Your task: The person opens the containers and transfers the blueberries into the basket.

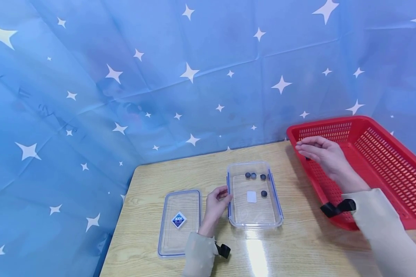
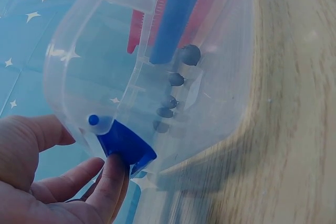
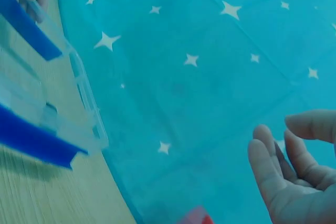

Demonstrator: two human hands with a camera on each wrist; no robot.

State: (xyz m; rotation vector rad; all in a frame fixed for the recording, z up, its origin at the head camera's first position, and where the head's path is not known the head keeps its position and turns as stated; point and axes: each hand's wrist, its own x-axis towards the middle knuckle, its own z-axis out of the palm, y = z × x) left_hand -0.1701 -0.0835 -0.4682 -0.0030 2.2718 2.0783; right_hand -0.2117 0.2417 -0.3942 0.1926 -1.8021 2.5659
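A clear plastic food container with blue side latches stands uncovered on the table. Several blueberries lie on its floor, mostly toward the far end, near a white square label. At the container's left side is my left hand, its extended fingers touching the blue latch and wall. My right hand hovers over the left rim of a red plastic basket, fingers loosely bent; the right wrist view shows nothing between them. A small dark spot shows just below that hand; what it is I cannot tell.
Left of the container lies its clear lid, edged in blue with a blue-and-white sticker. The wooden table meets a blue star-patterned cloth behind it and on the left. The large basket takes up the right side.
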